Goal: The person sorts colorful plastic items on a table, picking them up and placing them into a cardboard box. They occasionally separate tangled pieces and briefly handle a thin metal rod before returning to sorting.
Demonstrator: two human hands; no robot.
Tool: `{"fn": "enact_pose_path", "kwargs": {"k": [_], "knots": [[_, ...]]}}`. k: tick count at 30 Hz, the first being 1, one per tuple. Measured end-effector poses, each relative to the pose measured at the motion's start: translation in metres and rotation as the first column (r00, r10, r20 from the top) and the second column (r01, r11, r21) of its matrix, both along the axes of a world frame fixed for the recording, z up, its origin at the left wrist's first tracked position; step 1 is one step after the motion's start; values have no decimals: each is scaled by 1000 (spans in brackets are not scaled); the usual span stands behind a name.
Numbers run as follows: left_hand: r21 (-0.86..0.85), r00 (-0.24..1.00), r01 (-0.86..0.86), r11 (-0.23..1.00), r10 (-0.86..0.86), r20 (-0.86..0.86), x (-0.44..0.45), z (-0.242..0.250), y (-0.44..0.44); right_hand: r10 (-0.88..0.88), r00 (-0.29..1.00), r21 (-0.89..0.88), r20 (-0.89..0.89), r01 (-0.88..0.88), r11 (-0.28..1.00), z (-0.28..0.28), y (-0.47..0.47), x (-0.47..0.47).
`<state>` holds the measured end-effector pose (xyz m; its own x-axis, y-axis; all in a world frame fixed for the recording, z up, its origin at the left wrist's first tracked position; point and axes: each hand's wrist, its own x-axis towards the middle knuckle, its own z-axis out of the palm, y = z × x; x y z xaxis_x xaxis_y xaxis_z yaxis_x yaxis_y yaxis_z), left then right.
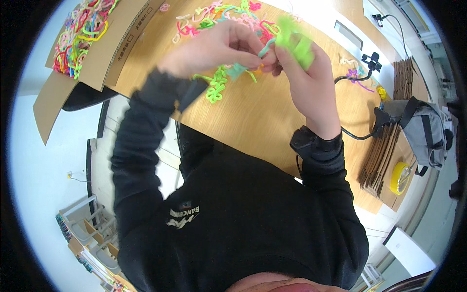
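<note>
My left hand [228,45] and my right hand [310,82] meet over the wooden table [255,113]. A blurred, bright green fuzzy bundle [294,43] is held in the right hand. Between both hands' fingertips runs a short teal chenille stem [267,47], pinched at its lower end by the left hand. Teal fuzz [237,71] shows just under the left fingers; whether it joins that stem, I cannot tell. Nearer to me, green looped chenille shapes [217,85], one like a flower, lie on the tabletop. Beyond the hands is a loose heap of pink, green and white chenille pieces [233,14].
At left, an open cardboard box [120,43] holds many coloured chenille stems [85,36]. On the right are a black clamp on a bendable arm [372,62], purple chenille [353,75], stacked cardboard [379,160], a yellow tape roll [400,178] and a grey bag [419,127].
</note>
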<state>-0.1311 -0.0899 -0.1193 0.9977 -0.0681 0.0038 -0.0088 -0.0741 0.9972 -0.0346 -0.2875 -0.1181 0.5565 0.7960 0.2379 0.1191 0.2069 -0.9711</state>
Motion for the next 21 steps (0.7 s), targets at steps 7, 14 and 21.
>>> {"fn": "enact_pose_path", "kwargs": {"k": [7, 14, 21], "knots": [[3, 922, -386, 922, 386, -14, -27, -31, -35, 72, 808, -99, 585, -18, 995, -13, 6, 7], [136, 904, -410, 902, 421, -70, -48, -20, -27, -142, 934, 74, 327, 125, 989, -29, 17, 10], [572, 942, -312, 759, 325, 82, -57, 12, -14, 121, 969, -76, -216, -140, 987, -30, 13, 18]]}}
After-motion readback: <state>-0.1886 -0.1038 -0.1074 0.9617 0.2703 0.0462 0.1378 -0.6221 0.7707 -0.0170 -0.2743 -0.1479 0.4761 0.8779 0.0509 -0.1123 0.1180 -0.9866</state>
